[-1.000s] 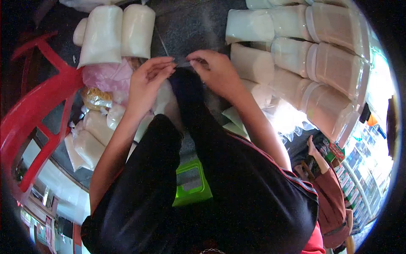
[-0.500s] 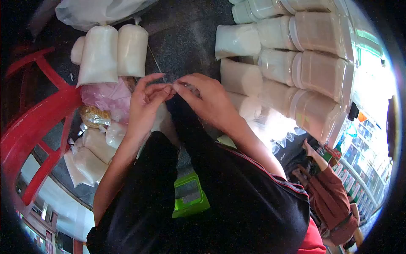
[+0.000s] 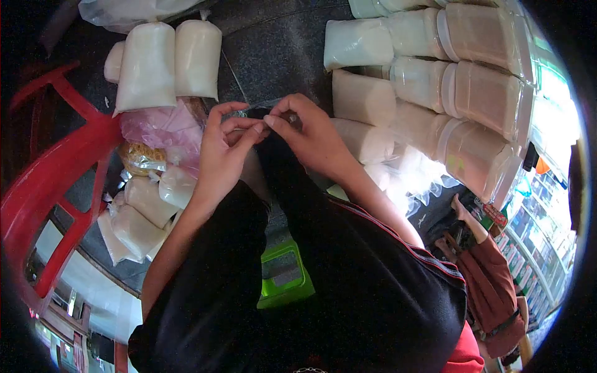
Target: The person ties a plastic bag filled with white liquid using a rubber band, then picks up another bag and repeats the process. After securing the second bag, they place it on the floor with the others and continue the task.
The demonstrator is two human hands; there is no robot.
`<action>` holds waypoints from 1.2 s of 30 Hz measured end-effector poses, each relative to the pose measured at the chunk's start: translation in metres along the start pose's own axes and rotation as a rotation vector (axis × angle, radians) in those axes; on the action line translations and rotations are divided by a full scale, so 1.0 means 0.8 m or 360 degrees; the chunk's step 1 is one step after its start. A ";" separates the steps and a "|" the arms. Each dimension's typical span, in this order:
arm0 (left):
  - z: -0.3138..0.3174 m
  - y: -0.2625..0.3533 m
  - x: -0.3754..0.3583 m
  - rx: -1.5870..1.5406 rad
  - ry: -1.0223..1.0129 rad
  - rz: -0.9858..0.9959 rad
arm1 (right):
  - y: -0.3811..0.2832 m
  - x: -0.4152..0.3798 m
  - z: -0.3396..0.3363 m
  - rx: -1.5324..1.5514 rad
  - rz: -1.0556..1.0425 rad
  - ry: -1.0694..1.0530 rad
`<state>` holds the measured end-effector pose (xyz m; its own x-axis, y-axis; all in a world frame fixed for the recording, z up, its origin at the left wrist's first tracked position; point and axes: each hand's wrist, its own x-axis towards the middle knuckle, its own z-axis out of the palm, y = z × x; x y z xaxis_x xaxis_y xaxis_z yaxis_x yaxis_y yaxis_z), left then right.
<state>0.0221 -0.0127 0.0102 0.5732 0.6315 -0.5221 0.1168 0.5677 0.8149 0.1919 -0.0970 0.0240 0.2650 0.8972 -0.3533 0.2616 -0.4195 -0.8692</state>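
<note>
My left hand (image 3: pixel 230 146) and my right hand (image 3: pixel 311 133) meet above my knees, fingertips pinched together on something thin and clear that looks like plastic film, too small to make out well. Clear plastic shows behind the fingers. Left of my left hand lie a pink plastic bag (image 3: pixel 163 129) and a clear bag of yellowish bands (image 3: pixel 142 156). Two tall bags of white contents (image 3: pixel 147 68) stand beyond them. Near my right hand lie filled pale bags (image 3: pixel 364 96).
Rows of wrapped tubs (image 3: pixel 482 93) fill the right side. A red chair (image 3: pixel 59 168) is at the left. Small white bags (image 3: pixel 140 217) lie beside it. A green plastic stool (image 3: pixel 286 280) shows between my legs. Another person (image 3: pixel 488 280) sits at the lower right.
Both hands stay pinched together, with the fingers slightly shifted. The camera view has moved a little, and more clear plastic shows behind the fingers.
</note>
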 end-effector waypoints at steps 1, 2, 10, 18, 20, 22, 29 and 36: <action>-0.002 -0.003 0.000 0.0005 0.0004 -0.0003 | -0.002 -0.002 0.001 0.0006 0.0000 -0.0002; -0.006 -0.006 0.002 0.0172 0.0072 0.0064 | -0.005 -0.004 0.002 0.0071 -0.0108 -0.0087; -0.035 -0.010 0.023 0.0025 0.0275 0.0093 | -0.038 -0.008 -0.028 0.0158 -0.0517 -0.0507; -0.002 0.018 0.004 0.0416 0.0020 0.0185 | -0.017 0.002 -0.005 0.1276 0.0469 -0.0312; 0.002 0.020 -0.001 0.0362 -0.0006 0.0172 | -0.015 0.003 -0.009 0.1170 0.0452 -0.0314; 0.004 0.019 -0.001 0.0193 -0.0025 0.0174 | -0.021 0.006 -0.015 0.1079 0.0432 -0.0324; 0.008 0.029 0.012 0.0244 -0.0088 0.0163 | -0.095 0.017 -0.122 -0.1169 -0.0005 0.0709; 0.001 0.054 0.030 0.0179 -0.0196 0.0274 | -0.081 0.056 -0.193 -0.1650 0.0056 0.0867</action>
<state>0.0413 0.0263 0.0330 0.6865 0.6408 -0.3437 0.0944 0.3902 0.9159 0.3306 -0.0510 0.1177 0.5837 0.8109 0.0419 0.8111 -0.5800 -0.0752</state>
